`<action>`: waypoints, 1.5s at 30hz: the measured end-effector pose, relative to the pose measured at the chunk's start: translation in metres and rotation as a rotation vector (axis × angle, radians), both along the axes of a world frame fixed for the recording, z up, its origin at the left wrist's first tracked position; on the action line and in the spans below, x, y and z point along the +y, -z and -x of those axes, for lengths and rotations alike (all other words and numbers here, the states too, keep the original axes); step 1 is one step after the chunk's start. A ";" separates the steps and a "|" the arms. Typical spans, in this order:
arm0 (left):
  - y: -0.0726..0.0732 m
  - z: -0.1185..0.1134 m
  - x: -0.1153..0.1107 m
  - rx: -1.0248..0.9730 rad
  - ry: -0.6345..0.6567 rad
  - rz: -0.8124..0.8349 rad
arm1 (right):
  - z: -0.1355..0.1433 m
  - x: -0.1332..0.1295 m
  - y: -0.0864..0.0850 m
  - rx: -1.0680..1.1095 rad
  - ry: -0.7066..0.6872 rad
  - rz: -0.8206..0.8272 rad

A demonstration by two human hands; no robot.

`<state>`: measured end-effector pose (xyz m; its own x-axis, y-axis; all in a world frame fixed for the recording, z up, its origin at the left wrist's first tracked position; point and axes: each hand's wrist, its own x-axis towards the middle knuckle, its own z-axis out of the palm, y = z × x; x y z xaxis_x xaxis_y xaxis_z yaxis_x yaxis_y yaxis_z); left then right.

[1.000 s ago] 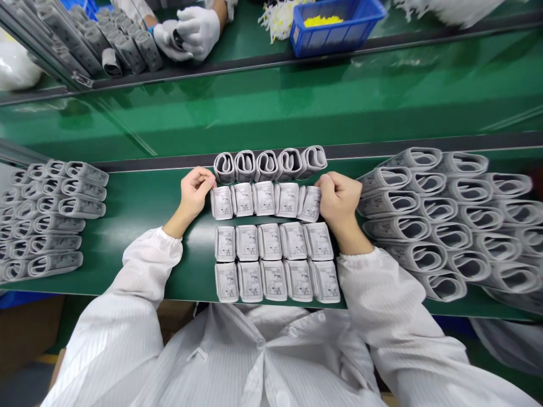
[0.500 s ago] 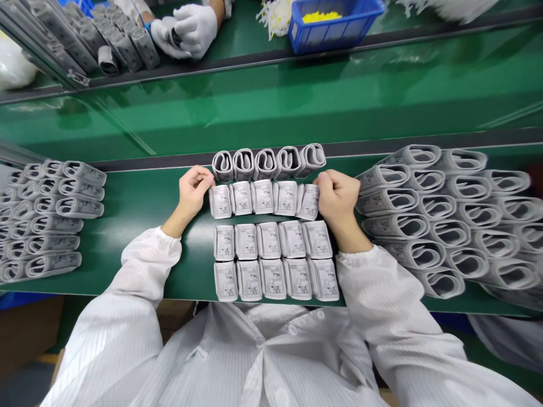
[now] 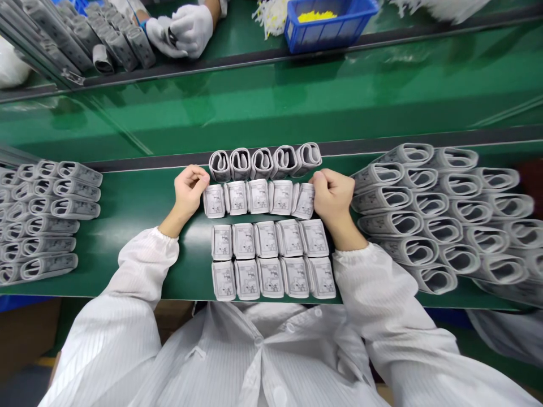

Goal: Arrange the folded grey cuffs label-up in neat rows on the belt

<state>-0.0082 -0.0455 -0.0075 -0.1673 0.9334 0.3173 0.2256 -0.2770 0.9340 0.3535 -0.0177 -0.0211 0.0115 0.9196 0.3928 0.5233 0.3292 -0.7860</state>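
Observation:
Several folded printed paper leaflets stand in short rows on the green bench before me. In the middle row, my left hand [image 3: 192, 189] pinches with bent fingers at the upper corner of the leftmost folded leaflet [image 3: 214, 201]. At the row's other end my right hand [image 3: 333, 195] is curled closed against the rightmost folded leaflet [image 3: 304, 201], which leans a little. Behind this row, rolled leaflets [image 3: 262, 164] show their looped ends. Nearer my body lie two more rows of folded leaflets [image 3: 266, 239], edge to edge.
Stacks of looped leaflets lie left [image 3: 75, 207] and right [image 3: 424, 224] on the green bench [image 3: 139, 203]. Beyond a green panel [image 3: 237, 107], a co-worker's gloved hands [image 3: 186, 33] hold something small near a blue bin [image 3: 331, 34] with yellow pieces.
The view has shifted slightly, moving everything a little left. Both hands stay at the ends of the middle row, whose leftmost leaflet sits slightly farther from its neighbour.

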 end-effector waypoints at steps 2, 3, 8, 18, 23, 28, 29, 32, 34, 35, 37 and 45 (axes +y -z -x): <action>0.001 0.000 0.001 0.013 -0.022 -0.012 | 0.000 0.000 0.001 -0.007 0.000 -0.007; 0.001 0.000 0.001 0.011 -0.032 -0.014 | 0.000 0.000 0.001 -0.011 0.002 -0.005; 0.007 0.004 0.004 -0.034 -0.076 0.000 | 0.000 0.000 0.001 -0.029 0.009 0.000; 0.012 0.006 0.007 -0.158 -0.048 -0.016 | -0.002 0.002 0.006 -0.017 -0.012 -0.040; 0.011 0.006 0.007 -0.232 -0.033 0.004 | -0.002 0.002 0.007 0.000 -0.022 -0.064; 0.010 0.005 0.006 -0.263 -0.029 -0.008 | -0.002 0.001 0.007 0.015 -0.042 -0.061; 0.009 0.005 0.006 -0.266 -0.029 -0.006 | -0.002 0.001 0.008 0.015 -0.044 -0.067; 0.009 0.004 0.006 -0.279 -0.034 -0.001 | -0.002 0.001 0.008 0.010 -0.045 -0.080; 0.008 0.004 0.006 -0.283 -0.035 0.001 | -0.002 0.002 0.008 0.009 -0.048 -0.086; 0.008 0.004 0.006 -0.282 -0.036 0.002 | -0.002 0.002 0.008 0.008 -0.050 -0.089; 0.007 0.004 0.006 -0.277 -0.039 0.004 | -0.002 0.002 0.008 0.006 -0.054 -0.094; 0.006 0.004 0.006 -0.272 -0.048 0.022 | -0.002 0.002 0.007 -0.006 -0.040 -0.081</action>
<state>-0.0121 -0.0391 -0.0133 -0.2878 0.9286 0.2343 -0.0219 -0.2510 0.9677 0.3552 -0.0154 -0.0282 -0.0268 0.8845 0.4657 0.5130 0.4121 -0.7530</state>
